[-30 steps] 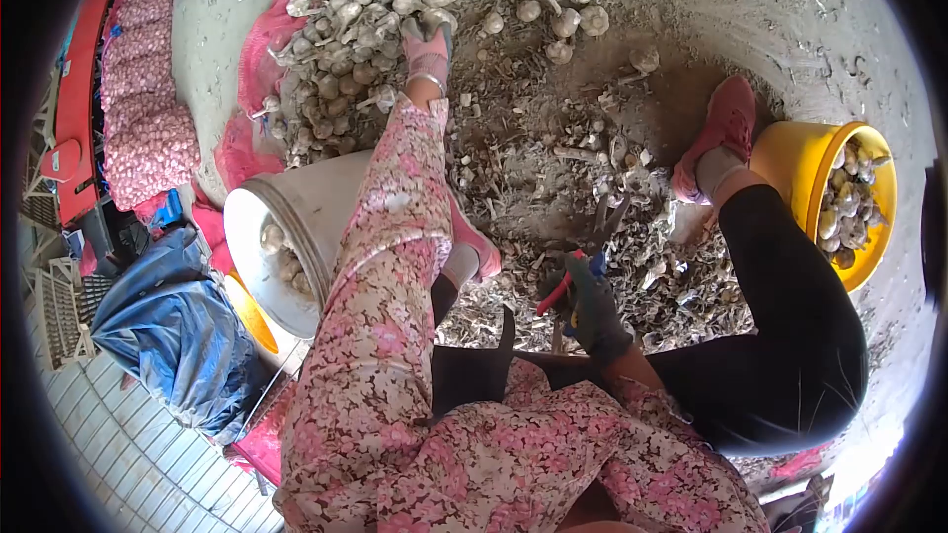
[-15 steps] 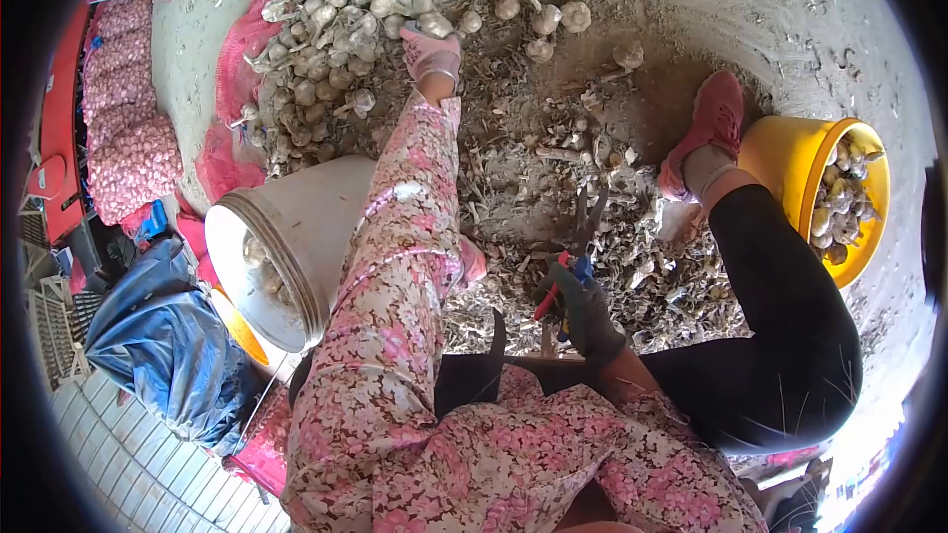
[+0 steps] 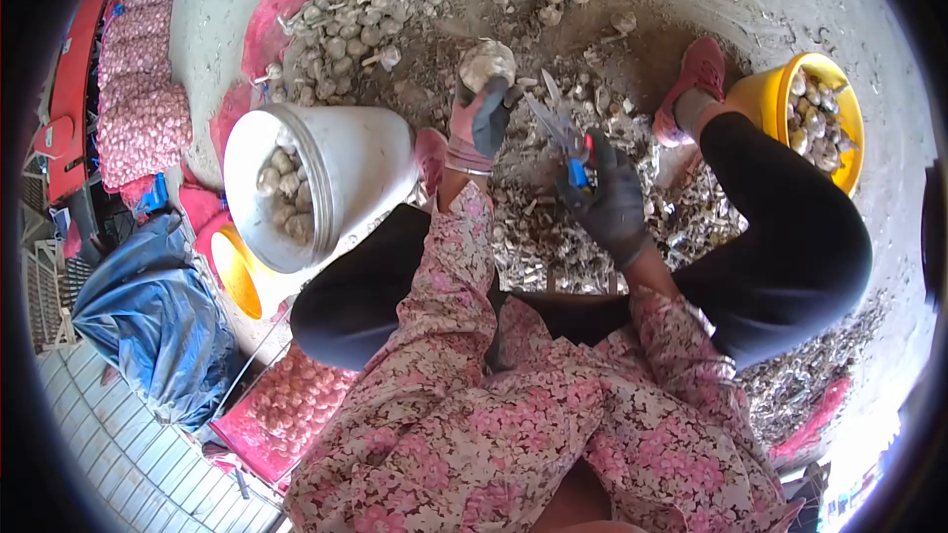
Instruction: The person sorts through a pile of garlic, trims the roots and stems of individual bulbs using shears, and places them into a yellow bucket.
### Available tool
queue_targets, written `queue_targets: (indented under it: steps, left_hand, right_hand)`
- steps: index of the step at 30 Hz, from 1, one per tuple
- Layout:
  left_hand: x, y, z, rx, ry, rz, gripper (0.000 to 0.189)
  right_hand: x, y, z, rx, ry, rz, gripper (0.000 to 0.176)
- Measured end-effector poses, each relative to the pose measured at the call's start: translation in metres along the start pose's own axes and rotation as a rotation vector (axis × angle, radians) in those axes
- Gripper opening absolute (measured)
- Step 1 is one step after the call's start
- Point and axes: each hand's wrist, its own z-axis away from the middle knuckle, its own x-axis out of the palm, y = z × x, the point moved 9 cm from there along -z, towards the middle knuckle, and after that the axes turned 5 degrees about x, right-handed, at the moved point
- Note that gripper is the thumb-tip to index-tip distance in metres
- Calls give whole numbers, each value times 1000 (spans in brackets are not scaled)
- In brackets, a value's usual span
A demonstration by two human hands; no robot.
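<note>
My left hand point(image 3: 480, 118), in a pink and grey glove, grips a garlic bulb point(image 3: 487, 65) in front of me. To its right my right hand point(image 3: 610, 195), in a dark glove, is closed round shears point(image 3: 558, 118) with red and blue handles. The blades are parted and point up and left, toward the bulb, with a small gap between. Beneath both hands lies a litter of cut stems and dry skins point(image 3: 533, 222). A heap of garlic point(image 3: 370, 5) lies at the upper left.
A white bucket point(image 3: 370, 153) with garlic inside lies tipped at left, beside an orange bucket point(image 3: 237, 271). A yellow bucket point(image 3: 765, 89) of garlic stands at right. Filled net sacks point(image 3: 143, 128) and a blue tarp point(image 3: 158, 316) are at far left.
My left hand has come back from the heap with a bulb in it. My right hand has moved up with the shears, whose blades now point toward the bulb. The view has shifted slightly.
</note>
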Motion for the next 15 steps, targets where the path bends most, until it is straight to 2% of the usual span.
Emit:
queue_targets:
  steps: [2,5,8,9,11,13,15]
  left_hand:
    - [-8,-3,27,0,-4,-100,53]
    - [21,9,59,28,-45,-245,61]
    - [44,42,84,298,-91,-1028,59]
    - [55,52,93,307,-94,-1026,59]
    - [77,61,115,268,-137,-1403,61]
    - [94,63,133,304,-221,-1393,60]
    - [102,64,150,249,-270,-1446,59]
  right_hand:
    - [-5,-4,3,74,-89,221,71]
    - [-6,-10,13,16,-71,404,75]
    - [-11,-15,27,-23,-91,497,76]
    - [-12,-18,32,-33,-133,509,76]
    - [-13,-19,45,-5,-186,521,69]
    - [-5,-24,56,-81,-266,491,60]
    - [1,-14,64,-40,-258,473,56]
